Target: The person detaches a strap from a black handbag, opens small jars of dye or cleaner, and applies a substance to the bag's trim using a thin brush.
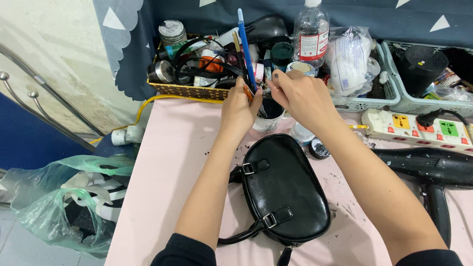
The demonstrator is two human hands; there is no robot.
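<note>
1. Left hand (239, 111) pinches an orange-handled tool (248, 93) over the white cup (267, 121).
2. Right hand (302, 99), at 3 o'clock of the left, closes its fingers on brush (245, 45) stems in the cup.
3. Cup stands at 12 o'clock of the black bag (282, 189), just under both hands.
4. Hairdryer (439, 168) lies at 3 o'clock of the bag.
</note>
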